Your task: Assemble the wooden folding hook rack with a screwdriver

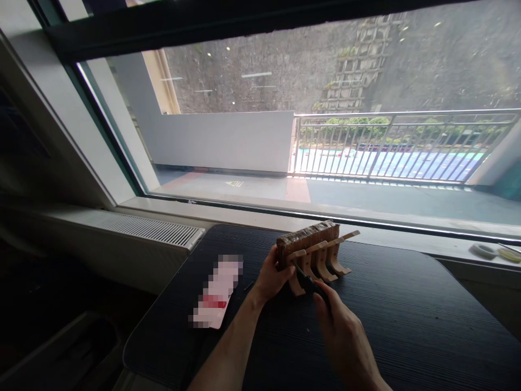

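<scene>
On the dark table a brown block (309,239), wrapped in something shiny along its top, stands with a light wooden rack (321,255) of several curved pieces against its near side. My left hand (272,277) is closed around the left end of the block and rack, its thumb on the front. In my right hand (342,326) is a black-handled screwdriver (311,283). The thin tip points up and left at the leftmost curved piece, near my left thumb; whether it touches a screw is too small to tell.
A pink, blurred-out flat object (220,293) lies left of my hands on the black table (407,315). Behind the table runs a window sill (260,217) with tape rolls (484,251) at the right. A vented ledge (142,225) is at the left.
</scene>
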Demonstrator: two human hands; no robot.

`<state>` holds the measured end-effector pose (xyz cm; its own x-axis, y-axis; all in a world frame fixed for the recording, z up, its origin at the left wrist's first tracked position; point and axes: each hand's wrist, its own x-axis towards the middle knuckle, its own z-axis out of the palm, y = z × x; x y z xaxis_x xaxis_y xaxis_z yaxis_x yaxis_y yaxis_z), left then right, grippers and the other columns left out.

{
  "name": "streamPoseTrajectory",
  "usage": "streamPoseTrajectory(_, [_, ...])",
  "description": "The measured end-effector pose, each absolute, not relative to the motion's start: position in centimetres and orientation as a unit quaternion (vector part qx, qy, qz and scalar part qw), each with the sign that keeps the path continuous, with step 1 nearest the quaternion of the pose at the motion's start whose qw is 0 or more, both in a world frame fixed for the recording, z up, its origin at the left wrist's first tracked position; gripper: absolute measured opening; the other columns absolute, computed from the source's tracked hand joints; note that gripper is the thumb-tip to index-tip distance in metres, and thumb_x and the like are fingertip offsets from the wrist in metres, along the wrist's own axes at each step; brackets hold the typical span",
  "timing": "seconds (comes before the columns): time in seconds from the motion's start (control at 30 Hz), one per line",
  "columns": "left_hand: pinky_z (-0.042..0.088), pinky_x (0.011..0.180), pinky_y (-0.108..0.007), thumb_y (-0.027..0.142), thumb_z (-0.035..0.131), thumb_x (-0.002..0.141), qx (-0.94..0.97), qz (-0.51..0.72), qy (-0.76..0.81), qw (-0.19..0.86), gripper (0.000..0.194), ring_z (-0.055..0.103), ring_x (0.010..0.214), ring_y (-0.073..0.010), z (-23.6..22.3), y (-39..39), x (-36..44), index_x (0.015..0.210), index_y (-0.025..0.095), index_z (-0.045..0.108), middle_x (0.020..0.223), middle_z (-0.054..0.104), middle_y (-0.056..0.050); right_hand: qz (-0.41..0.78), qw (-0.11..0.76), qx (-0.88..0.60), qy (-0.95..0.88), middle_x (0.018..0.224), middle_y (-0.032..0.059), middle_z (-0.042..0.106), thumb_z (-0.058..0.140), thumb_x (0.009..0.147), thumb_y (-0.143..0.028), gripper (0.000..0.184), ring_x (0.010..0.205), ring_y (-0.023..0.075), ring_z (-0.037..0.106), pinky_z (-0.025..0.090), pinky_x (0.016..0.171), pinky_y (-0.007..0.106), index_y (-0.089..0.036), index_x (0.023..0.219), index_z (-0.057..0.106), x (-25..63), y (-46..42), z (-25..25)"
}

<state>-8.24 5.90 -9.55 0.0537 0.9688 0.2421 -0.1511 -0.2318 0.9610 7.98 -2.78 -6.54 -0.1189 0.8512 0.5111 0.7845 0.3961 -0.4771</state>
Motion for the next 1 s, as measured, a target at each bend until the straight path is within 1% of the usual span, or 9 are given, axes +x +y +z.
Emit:
streamPoseTrajectory(0.1, [0.049,0.082,-0.030,0.011,0.065,0.070,0.540,0.570,0.381,0.489,0.044,0.058,0.098,-0.0203,-9.2,5.8,-8.3,0.110,0.019,0.050,0.107,0.061,-0.006,0.121,0.364,-0.583,-0.716,0.094,0.0066,0.071,0.035,0.092,-0.037,0.035,0.084,0.0193,0.068,0.054,0.064,0.025,-0.018,0.113,0.056,8.2,-2.8,-5.8])
streamPoseTrajectory(0.2, [0.049,0.082,-0.030,0.010,0.064,0.070,0.538,0.570,0.379,0.492,0.043,0.059,0.097,-0.0200,-8.9,5.6,-8.3,0.110,0.019,0.050,0.106,0.061,-0.006,0.128,0.333,-0.592,-0.722,0.095,0.0057,0.071,0.035,0.091,-0.039,0.036,0.085,0.0200,0.068,0.054,0.065,0.026,-0.020,0.115,0.056,8.4,-2.7,-5.4])
streamPoseTrajectory(0.37, [0.049,0.082,-0.030,0.010,0.064,0.070,0.535,0.573,0.369,0.499,0.044,0.059,0.098,-0.0198,-8.8,5.6,-8.2,0.111,0.019,0.049,0.107,0.061,-0.006,0.040,0.318,-0.571,-0.756,0.103,0.0065,0.069,0.042,0.088,-0.030,0.041,0.077,0.0186,0.069,0.054,0.058,0.024,-0.019,0.127,0.046,8.4,-3.0,-5.8])
streamPoseTrajectory(0.53, [0.048,0.084,-0.030,0.010,0.064,0.069,0.538,0.575,0.369,0.493,0.043,0.058,0.099,-0.0198,-8.8,5.6,-8.2,0.109,0.018,0.049,0.106,0.061,-0.006,-0.081,0.349,-0.496,-0.791,0.104,0.0080,0.068,0.035,0.091,-0.022,0.034,0.080,0.0168,0.068,0.052,0.060,0.023,-0.015,0.119,0.051,8.2,-3.4,-6.0])
streamPoseTrajectory(0.7, [0.047,0.084,-0.031,0.011,0.065,0.068,0.543,0.572,0.387,0.478,0.042,0.058,0.099,-0.0202,-9.0,5.7,-8.2,0.107,0.018,0.050,0.106,0.061,-0.006,-0.089,0.355,-0.501,-0.785,0.102,0.0081,0.069,0.035,0.091,-0.022,0.033,0.077,0.0166,0.069,0.052,0.059,0.023,-0.015,0.117,0.055,8.1,-3.1,-6.6])
streamPoseTrajectory(0.77, [0.048,0.084,-0.031,0.011,0.064,0.069,0.543,0.572,0.388,0.476,0.041,0.058,0.098,-0.0200,-9.1,5.8,-8.2,0.107,0.018,0.050,0.105,0.062,-0.006,-0.061,0.358,-0.519,-0.774,0.104,0.0092,0.068,0.036,0.091,-0.026,0.034,0.079,0.0182,0.069,0.052,0.061,0.024,-0.014,0.117,0.056,8.2,-2.9,-7.0])
streamPoseTrajectory(0.83, [0.048,0.083,-0.030,0.012,0.064,0.069,0.541,0.572,0.389,0.478,0.040,0.059,0.096,-0.0195,-9.2,5.8,-8.2,0.106,0.019,0.051,0.104,0.062,-0.005,0.005,0.359,-0.542,-0.760,0.098,0.0095,0.070,0.037,0.091,-0.031,0.037,0.078,0.0192,0.068,0.052,0.062,0.025,-0.012,0.116,0.057,8.2,-2.8,-7.2])
streamPoseTrajectory(0.93, [0.049,0.081,-0.030,0.012,0.064,0.069,0.540,0.572,0.389,0.480,0.039,0.059,0.094,-0.0188,-9.3,5.9,-8.2,0.105,0.019,0.050,0.102,0.062,-0.004,0.158,0.347,-0.571,-0.727,0.069,0.0039,0.069,0.034,0.092,-0.039,0.043,0.061,0.0165,0.066,0.050,0.055,0.023,-0.012,0.113,0.059,8.1,-2.6,-6.9])
streamPoseTrajectory(1.0, [0.049,0.081,-0.030,0.013,0.065,0.069,0.542,0.572,0.389,0.477,0.040,0.059,0.093,-0.0185,-9.4,5.9,-8.2,0.106,0.019,0.050,0.101,0.062,-0.004,0.222,0.334,-0.582,-0.707,0.059,0.0010,0.065,0.032,0.092,-0.043,0.047,0.053,0.0155,0.062,0.048,0.052,0.022,-0.012,0.113,0.059,8.1,-2.5,-6.3])
